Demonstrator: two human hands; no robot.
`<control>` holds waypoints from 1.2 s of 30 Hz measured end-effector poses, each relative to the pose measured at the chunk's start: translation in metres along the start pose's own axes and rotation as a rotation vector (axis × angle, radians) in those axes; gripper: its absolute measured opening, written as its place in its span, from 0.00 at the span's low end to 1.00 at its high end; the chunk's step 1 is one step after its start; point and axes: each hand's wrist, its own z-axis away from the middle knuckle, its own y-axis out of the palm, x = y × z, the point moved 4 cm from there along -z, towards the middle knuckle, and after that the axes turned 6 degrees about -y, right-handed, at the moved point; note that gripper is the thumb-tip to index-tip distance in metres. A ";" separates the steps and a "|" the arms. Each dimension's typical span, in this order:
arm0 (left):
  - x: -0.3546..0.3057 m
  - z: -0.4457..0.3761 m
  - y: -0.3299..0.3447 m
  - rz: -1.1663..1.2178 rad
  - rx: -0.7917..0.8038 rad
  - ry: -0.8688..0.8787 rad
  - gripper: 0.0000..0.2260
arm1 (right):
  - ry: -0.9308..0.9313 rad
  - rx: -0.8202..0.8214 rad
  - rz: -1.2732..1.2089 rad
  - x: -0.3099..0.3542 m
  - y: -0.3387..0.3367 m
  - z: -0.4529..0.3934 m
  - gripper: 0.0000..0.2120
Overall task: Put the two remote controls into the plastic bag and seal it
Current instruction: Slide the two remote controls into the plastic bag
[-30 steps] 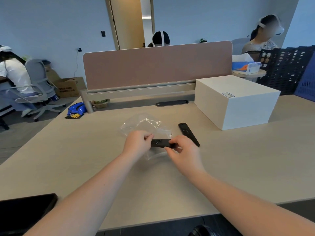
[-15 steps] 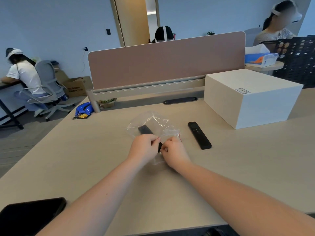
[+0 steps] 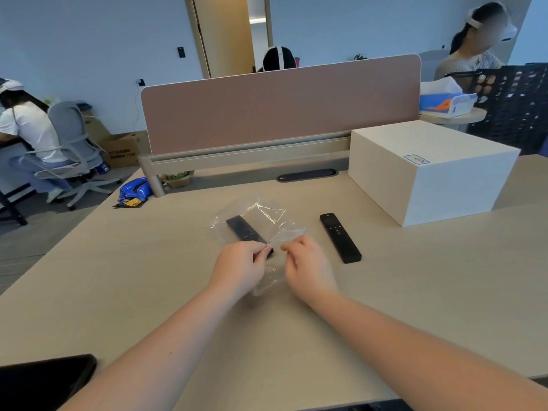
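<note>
- A large white box (image 3: 430, 170) with flat, matte faces stands on the right of the desk (image 3: 148, 286), just behind the loose remote; nothing lies between that remote and the bag.
- A pink-brown divider panel (image 3: 278, 102) runs along the far edge of the desk, and a blue snack packet (image 3: 135, 191) lies near its left post.
- A flat black device (image 3: 41, 381) lies at the near left corner, well away from the hands.
- The desk top is pale, smooth wood grain.
- The plastic bag (image 3: 261, 218) is clear, thin and crinkled, catching glints of light, and lies at the middle of the desk.
- One remote (image 3: 243, 229), a slim black bar, sits inside the bag, angled from far left to near right.
- The second remote (image 3: 339, 237), same slim black shape with small buttons near its far end, lies bare on the desk just right of the bag.
- The left hand (image 3: 240, 268) pinches the bag's near edge between thumb and fingertips.
- The right hand (image 3: 308, 268) is loosely curled just beside it; whether its fingers grip the plastic I cannot tell.
</note>
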 end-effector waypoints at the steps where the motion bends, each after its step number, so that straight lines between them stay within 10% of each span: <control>1: 0.000 0.001 -0.001 0.006 0.000 -0.008 0.13 | -0.012 -0.100 0.022 -0.006 -0.011 0.002 0.11; 11: -0.006 0.005 -0.004 0.032 -0.091 0.072 0.10 | 0.375 0.056 0.410 -0.067 -0.040 0.011 0.17; 21: -0.007 0.003 -0.003 0.035 -0.076 0.025 0.10 | 0.562 -0.087 -0.001 -0.079 -0.055 0.005 0.16; 28: -0.009 -0.002 -0.008 0.061 -0.101 -0.119 0.11 | 0.341 -0.237 -0.300 -0.027 -0.093 0.014 0.13; 36: -0.012 -0.004 -0.016 0.035 -0.140 -0.146 0.12 | 0.207 -0.049 -0.135 0.005 -0.106 0.064 0.12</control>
